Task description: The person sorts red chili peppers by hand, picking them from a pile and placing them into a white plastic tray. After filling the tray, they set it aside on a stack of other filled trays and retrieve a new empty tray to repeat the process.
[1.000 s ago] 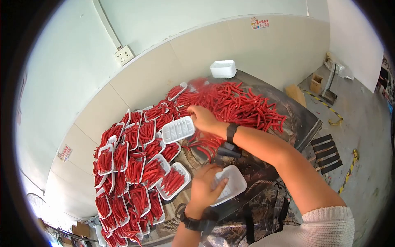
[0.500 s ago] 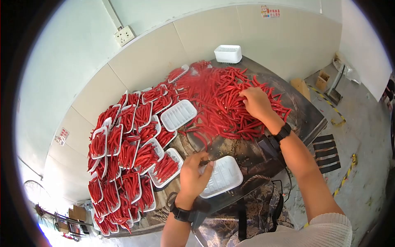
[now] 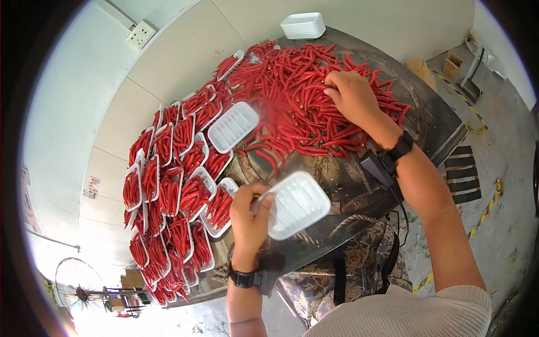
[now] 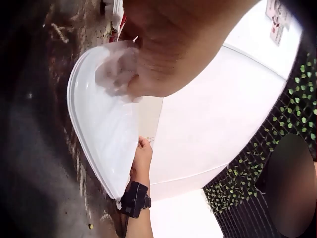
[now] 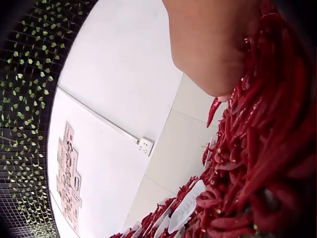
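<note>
My left hand holds an empty white ribbed plastic tray at its left edge, thumb over the rim. In the left wrist view this tray stands tilted over the table, beneath the hand. My right hand is at the right part of a big heap of red chili peppers, its fingers curled and pinching chili. One red chili pokes out from below the hand in the right wrist view. Fingertips there are partly hidden.
Another empty white tray lies between the heap and many chili-filled trays crowded on the left. A stack of white trays stands at the table's back edge by the wall. A dark table carries everything.
My right hand has gone from beside the other empty tray to the right part of the chili heap. The tray in my left hand has tilted. The head view has shifted.
</note>
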`<state>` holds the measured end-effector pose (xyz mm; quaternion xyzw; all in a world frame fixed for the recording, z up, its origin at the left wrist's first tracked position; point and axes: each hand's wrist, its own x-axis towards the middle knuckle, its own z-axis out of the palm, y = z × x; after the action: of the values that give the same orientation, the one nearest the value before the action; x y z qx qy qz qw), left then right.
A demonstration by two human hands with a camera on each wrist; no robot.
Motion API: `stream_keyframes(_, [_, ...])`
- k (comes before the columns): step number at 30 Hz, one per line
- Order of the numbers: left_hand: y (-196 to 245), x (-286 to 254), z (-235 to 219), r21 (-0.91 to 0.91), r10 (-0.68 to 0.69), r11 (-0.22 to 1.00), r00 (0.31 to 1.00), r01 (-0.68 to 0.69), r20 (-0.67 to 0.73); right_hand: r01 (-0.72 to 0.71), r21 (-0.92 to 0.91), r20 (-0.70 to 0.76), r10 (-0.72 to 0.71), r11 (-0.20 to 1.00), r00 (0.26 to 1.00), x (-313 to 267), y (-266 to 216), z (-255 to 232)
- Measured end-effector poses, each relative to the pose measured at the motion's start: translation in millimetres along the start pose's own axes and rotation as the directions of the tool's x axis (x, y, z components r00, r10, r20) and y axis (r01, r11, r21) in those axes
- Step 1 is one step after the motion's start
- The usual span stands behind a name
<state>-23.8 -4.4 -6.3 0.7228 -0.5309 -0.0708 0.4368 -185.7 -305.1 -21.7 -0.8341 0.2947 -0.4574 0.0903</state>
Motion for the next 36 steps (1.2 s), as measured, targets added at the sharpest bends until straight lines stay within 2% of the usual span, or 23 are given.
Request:
stream_keyframes(1, [-10.7,-1.1,-1.1,-0.166,-0.108,0.980,0.994,0.107,0.002,-0.001,0.004,-0.007,0.001,1.000,1.000,-0.2,-1.5,-0.2])
stream_keyframes(2, [-12.7,-1.7,-2.3,-0.160,-0.103,0.982,0.995,0.102,-0.002,0.007,0.068,-0.012,-0.006,0.998,1.000,0.1,-3.9,0.1])
stream_keyframes(4, [-12.1,-3.4,-3.9,-0.506,-0.231,0.837,0.973,0.208,0.017,0.021,0.141,-0.018,-0.019,0.990,1.000,-1.0,-11.1,0.7])
stream_keyframes(6, [-15.5,-1.5,-1.0,-0.509,-0.183,0.849,0.983,0.142,-0.029,0.015,0.234,0.031,-0.023,0.972,0.999,-2.6,-16.6,-1.8])
stream_keyframes(8, [-14.6,-1.8,-0.9,-0.563,-0.221,0.807,0.975,0.178,-0.008,0.027,0.227,0.044,-0.038,0.973,0.998,-3.2,-17.0,1.5])
stream_keyframes(13, [-20.7,-1.5,1.8,-0.584,-0.227,0.792,0.974,0.179,-0.010,0.057,0.225,0.041,-0.068,0.973,0.997,-4.0,-19.2,1.2])
stream_keyframes(15, [-20.3,-0.9,2.5,-0.580,-0.222,0.797,0.975,0.168,-0.023,-0.041,0.316,0.066,0.021,0.948,0.998,-5.3,-21.2,1.9])
stream_keyframes(19, [-25.8,-1.9,3.8,-0.603,-0.230,0.776,0.973,0.182,-0.001,0.000,0.283,0.061,-0.018,0.959,0.998,-7.2,-20.7,4.2])
stream_keyframes(22, [-26.0,-1.6,5.0,-0.606,-0.230,0.774,0.973,0.184,0.002,-0.019,0.314,0.120,-0.020,0.949,0.993,-8.4,-22.8,3.5])
stream_keyframes(25, [-22.2,-1.5,6.2,-0.607,-0.237,0.773,0.971,0.184,-0.008,0.084,0.215,0.113,-0.111,0.973,0.987,-9.6,-20.1,8.5])
stream_keyframes(27, [-19.2,-0.2,7.2,-0.601,-0.229,0.778,0.974,0.182,-0.002,0.288,0.146,-0.082,-0.279,0.946,0.957,-8.8,-21.6,9.2])
stream_keyframes(28, [-21.1,0.1,8.6,-0.613,-0.233,0.771,0.972,0.173,-0.019,0.308,0.145,-0.074,-0.300,0.940,0.951,-8.0,-28.6,4.2])
stream_keyframes(29, [-24.1,0.4,9.6,-0.607,-0.217,0.779,0.976,0.159,-0.023,0.171,0.269,0.047,-0.190,0.948,0.981,-9.0,-38.0,-2.4])
stream_keyframes(30, [-26.2,0.5,10.0,-0.599,-0.202,0.787,0.979,0.146,-0.027,0.015,0.367,0.183,-0.088,0.930,0.979,-9.9,-48.0,-7.6])
stream_keyframes(31, [-26.9,0.6,10.4,-0.608,-0.208,0.782,0.977,0.137,-0.046,0.001,0.466,0.215,-0.114,0.885,0.970,-10.2,-55.6,-9.3])
stream_keyframes(32, [-27.3,1.1,11.3,-0.579,-0.210,0.804,0.976,0.135,-0.063,0.018,0.465,0.221,-0.136,0.885,0.966,-12.8,-62.1,-9.1])
stream_keyframes(33, [-27.7,1.6,12.5,-0.550,-0.212,0.824,0.974,0.135,-0.078,-0.180,0.606,0.394,-0.096,0.775,0.914,-16.4,-68.0,-9.6])
stream_keyframes(34, [-28.2,1.9,12.9,-0.563,-0.217,0.816,0.972,0.127,-0.095,-0.390,0.673,0.561,-0.090,0.629,0.823,-19.5,-73.2,-10.6])
stream_keyframes(35, [-28.9,1.9,12.7,-0.514,-0.203,0.849,0.974,0.123,-0.102,-0.382,0.664,0.568,-0.102,0.643,0.816,-22.0,-79.3,-12.3])
stream_keyframes(36, [-28.9,1.7,12.5,-0.464,-0.191,0.877,0.976,0.120,-0.108,-0.465,0.686,0.650,-0.184,0.560,0.738,-23.9,-85.8,-14.6])
